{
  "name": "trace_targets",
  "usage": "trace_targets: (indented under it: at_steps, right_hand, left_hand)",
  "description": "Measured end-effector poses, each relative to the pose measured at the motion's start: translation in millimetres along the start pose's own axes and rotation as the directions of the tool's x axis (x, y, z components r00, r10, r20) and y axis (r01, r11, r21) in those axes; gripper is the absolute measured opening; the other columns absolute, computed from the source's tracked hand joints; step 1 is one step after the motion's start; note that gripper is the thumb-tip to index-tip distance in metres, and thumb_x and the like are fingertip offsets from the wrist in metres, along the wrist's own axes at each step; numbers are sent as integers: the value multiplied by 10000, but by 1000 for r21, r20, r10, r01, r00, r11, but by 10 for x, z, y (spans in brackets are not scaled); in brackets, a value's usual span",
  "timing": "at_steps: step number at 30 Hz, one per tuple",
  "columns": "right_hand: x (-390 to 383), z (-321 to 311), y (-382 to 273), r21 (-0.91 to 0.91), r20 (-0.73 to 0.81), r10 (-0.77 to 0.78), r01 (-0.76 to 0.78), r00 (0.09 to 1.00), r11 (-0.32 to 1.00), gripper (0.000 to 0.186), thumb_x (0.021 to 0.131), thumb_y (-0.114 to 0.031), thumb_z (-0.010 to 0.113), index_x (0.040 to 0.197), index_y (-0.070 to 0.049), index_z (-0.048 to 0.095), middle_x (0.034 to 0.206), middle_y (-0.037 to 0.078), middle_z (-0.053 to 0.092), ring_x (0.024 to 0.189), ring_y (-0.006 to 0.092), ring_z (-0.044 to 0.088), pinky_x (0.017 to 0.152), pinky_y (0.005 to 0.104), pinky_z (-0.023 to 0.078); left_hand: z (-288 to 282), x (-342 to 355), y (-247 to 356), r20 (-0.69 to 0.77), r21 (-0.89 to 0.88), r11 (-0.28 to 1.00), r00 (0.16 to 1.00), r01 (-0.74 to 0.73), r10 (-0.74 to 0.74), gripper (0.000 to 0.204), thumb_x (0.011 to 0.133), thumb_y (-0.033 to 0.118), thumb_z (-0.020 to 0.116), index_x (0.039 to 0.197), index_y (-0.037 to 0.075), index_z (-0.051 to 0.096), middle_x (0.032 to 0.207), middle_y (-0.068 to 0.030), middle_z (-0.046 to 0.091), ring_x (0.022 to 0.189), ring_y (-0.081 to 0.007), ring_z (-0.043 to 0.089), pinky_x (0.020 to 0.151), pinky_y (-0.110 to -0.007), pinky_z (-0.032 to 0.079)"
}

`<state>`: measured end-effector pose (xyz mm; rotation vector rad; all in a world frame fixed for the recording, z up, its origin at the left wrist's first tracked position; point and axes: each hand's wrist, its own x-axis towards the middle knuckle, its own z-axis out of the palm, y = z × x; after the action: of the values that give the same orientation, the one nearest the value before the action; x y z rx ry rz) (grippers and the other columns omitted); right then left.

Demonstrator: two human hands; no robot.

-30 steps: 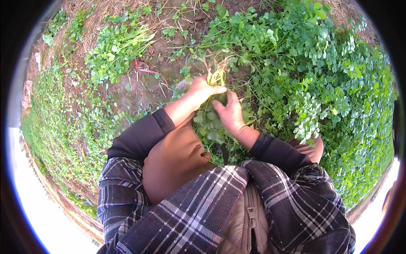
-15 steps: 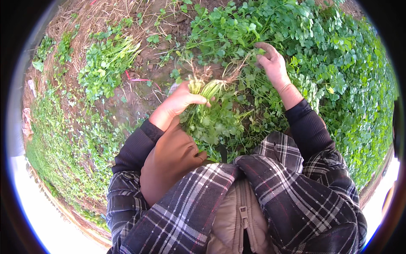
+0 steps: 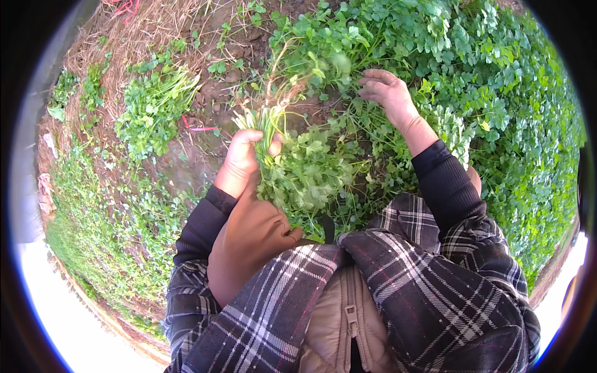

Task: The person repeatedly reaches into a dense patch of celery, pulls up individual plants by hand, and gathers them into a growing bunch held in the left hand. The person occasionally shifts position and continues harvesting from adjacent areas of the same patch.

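A bunch of leafy celery [image 3: 308, 168] is gripped in my left hand [image 3: 242, 152], thumb and fingers wrapped round its pale green stalks. Its thin brown roots point away from me, and its leaves hang toward my lap. To the right, my right hand [image 3: 392, 99] is raised over the low greens, fingers stretched out and nothing in them. A small blurred leaf [image 3: 341, 62] is in the air just beyond those fingertips.
Dense standing celery [image 3: 516, 118] fills the right and far side. A pile of pulled celery [image 3: 152, 105] lies on the soil at left, beside a pink-red strip [image 3: 200, 128]. Dry straw [image 3: 161, 31] covers the far-left ground. My brown-clad knee [image 3: 249, 242] is bent below my left hand.
My left hand has shifted left with the celery and turned it more upright. My right hand has moved slightly left and down, and its fingers have straightened.
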<state>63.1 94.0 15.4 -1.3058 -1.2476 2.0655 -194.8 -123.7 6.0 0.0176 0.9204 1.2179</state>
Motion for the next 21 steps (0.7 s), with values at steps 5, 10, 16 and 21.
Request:
trace_targets:
  at_steps: [5,10,16,21]
  right_hand:
    - [-80,46,-169,-80,-103,-174,166,979,983,336,823,-90,581,1144,-3,539,1029,98,622,808,140,601,787,281,486]
    - [-92,438,-307,-144,417,-253,338,873,930,439,748,-151,612,1176,-76,547,841,13,631,706,77,551,730,251,454]
    - [-1,818,-85,-324,594,262,-71,761,943,485,843,-285,535,1252,-30,479,898,96,643,536,140,549,679,295,481]
    - [-276,853,277,124,713,218,-425,667,897,539,815,-219,580,1294,-36,412,1147,105,551,738,182,572,646,321,488]
  left_hand:
    - [-37,55,-85,45,-15,1000,999,24,-24,390,689,252,540,885,-82,585,652,-174,563,594,-262,517,568,-330,399]
    - [94,4,-33,118,100,993,990,65,-77,363,722,125,481,937,-153,570,761,-244,621,535,-257,580,553,-345,478]
    - [137,-89,-1,180,145,987,979,68,-94,371,716,112,494,1004,-110,569,767,-237,622,530,-250,587,491,-299,478]
    - [-15,-106,-12,19,16,995,995,95,-96,343,745,106,493,1005,-103,577,781,-199,633,576,-234,603,542,-317,492]
